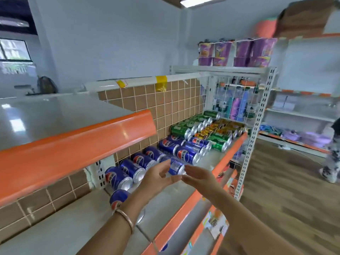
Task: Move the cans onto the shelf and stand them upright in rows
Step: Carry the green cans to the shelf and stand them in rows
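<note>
Blue cans (187, 153) stand in rows along the grey shelf (208, 161) with the orange front edge. Green cans (181, 130) and gold cans (219, 128) fill the rows further along. One blue can (176, 168) stands at the front of the blue rows, between my two hands. My left hand (156, 179) is beside it on the left with relaxed, slightly curved fingers. My right hand (199, 176) is at its right with straight fingers reaching to its rim. Neither hand grips it. Another blue can (118, 197) stands nearer, partly hidden behind my left forearm.
An orange-edged upper shelf (77, 150) overhangs the cans on the left. A brown tiled wall (165, 107) backs the shelf. A wire panel (233, 100) closes its far end. Purple packs (235, 52) sit on top. A person's legs (331, 159) are at the right.
</note>
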A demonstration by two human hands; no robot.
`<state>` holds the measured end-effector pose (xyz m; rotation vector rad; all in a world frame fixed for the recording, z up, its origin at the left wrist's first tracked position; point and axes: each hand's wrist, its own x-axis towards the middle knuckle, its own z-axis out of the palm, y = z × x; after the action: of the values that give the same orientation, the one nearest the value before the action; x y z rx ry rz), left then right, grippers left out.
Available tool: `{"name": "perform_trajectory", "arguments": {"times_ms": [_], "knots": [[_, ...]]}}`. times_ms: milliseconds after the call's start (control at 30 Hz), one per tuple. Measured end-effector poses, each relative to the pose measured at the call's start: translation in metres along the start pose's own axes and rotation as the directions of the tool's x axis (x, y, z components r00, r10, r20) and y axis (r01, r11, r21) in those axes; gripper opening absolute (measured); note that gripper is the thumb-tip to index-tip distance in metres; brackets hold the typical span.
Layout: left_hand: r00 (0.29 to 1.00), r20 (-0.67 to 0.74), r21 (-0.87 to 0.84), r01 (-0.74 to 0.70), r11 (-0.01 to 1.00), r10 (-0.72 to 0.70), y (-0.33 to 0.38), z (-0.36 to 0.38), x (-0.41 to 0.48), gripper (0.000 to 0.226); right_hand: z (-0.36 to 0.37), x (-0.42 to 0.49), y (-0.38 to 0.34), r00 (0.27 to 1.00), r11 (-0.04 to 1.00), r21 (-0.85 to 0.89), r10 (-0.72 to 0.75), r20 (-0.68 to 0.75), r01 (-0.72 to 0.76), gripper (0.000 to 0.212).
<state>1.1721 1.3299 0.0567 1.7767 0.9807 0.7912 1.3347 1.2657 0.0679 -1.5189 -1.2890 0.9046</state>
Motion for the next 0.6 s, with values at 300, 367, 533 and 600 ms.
{"name": "perform_trajectory", "arguments": {"times_ms": [300,367,533,600], "knots": [[1.000,-0.019,-0.069,0.014,0.997,-0.015,0.009,0.067,0.107,0.091,-0.087,0.081,0.033,1.000,0.999,-0.050,-0.002,-0.030,0.000,0.040],[0.999,-0.028,-0.083,0.029,0.996,-0.031,0.015,0.087,0.129,0.082,-0.112,0.097,0.041,1.000,0.996,-0.093,-0.016,0.016,0.017,0.049],[0.995,-0.083,-0.106,0.047,0.993,-0.056,0.031,0.130,0.183,0.075,-0.175,0.140,0.051,0.995,0.998,-0.063,0.015,0.094,-0.009,0.053],[0.988,-0.129,-0.159,0.058,0.986,-0.079,0.036,0.142,0.202,0.080,-0.194,0.157,0.054,0.995,0.998,-0.062,0.009,0.104,-0.002,0.046]]}}
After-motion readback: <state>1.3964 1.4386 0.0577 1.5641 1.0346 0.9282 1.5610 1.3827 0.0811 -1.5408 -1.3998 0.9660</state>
